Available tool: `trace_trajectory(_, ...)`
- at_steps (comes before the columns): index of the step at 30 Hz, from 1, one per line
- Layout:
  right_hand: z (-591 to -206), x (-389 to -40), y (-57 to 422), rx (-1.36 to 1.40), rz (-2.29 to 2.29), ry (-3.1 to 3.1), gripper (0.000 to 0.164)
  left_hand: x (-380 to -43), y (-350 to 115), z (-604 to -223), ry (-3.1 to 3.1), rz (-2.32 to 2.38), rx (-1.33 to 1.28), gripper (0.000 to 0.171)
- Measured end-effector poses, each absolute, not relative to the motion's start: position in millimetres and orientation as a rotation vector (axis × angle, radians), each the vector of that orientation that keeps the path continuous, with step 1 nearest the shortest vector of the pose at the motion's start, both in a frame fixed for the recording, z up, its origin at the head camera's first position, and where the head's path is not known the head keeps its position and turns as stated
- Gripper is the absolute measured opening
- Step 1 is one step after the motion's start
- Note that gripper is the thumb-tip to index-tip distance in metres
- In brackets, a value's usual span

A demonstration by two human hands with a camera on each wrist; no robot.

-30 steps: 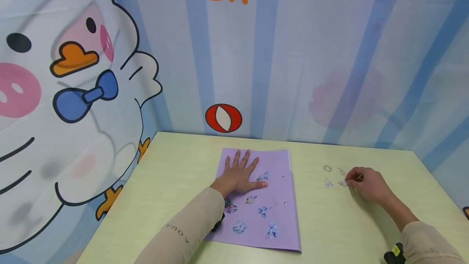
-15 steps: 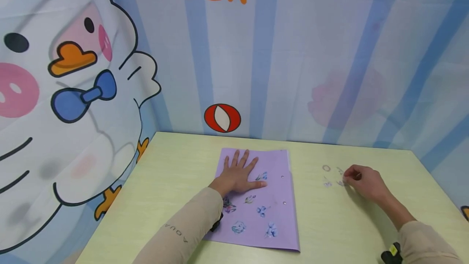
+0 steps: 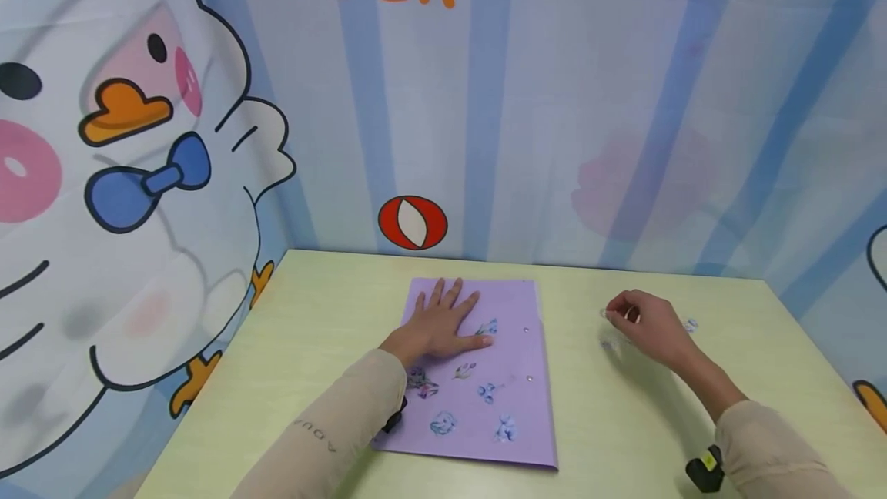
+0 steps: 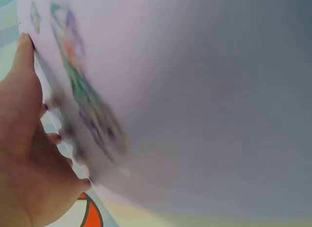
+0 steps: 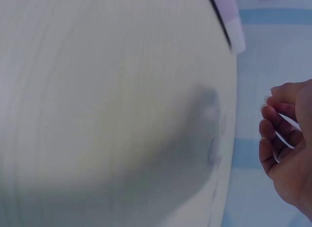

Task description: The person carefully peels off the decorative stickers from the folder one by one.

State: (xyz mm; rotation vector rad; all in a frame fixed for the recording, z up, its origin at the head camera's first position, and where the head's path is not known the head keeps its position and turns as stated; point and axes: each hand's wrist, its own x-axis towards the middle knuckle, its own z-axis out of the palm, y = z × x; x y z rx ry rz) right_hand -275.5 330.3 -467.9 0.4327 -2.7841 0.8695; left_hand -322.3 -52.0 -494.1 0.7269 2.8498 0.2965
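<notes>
A printed cartoon duck (image 3: 138, 276) fills the backdrop's left side. On the pale wooden table (image 3: 312, 314), the left hand (image 3: 440, 329) lies flat with fingers spread, covering the upper left of the purple folder (image 3: 471, 445). At least six floral motifs (image 3: 506, 429) are on it; whether stuck or printed, I cannot tell. Farther right, a few small pieces (image 3: 608, 344) lie apart from the folder, partly hidden by the right hand (image 3: 651, 327), its fingers curled; I cannot tell whether it grips anything.

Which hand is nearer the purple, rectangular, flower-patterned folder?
Left: the left hand rests on the purple flower-patterned folder; the right hand is apart, past its right edge.
</notes>
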Motion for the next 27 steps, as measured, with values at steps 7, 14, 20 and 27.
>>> trace_trajectory(7,-458,-288,293,0.516,0.900,-2.721,0.012,-323,-70,-490,2.894,0.278,0.768,0.101)
trace_trajectory(14,-453,-296,255,0.573,0.943,-2.705,0.017,-316,-84,-495,2.866,0.317,0.726,0.104)
trace_trajectory(20,-455,-302,223,0.587,0.996,-2.722,0.024,-312,-86,-503,2.867,0.304,0.742,0.104)
trace_trajectory(27,-465,-310,193,0.638,1.013,-2.783,0.030,-312,-85,-508,2.915,0.197,0.778,0.105)
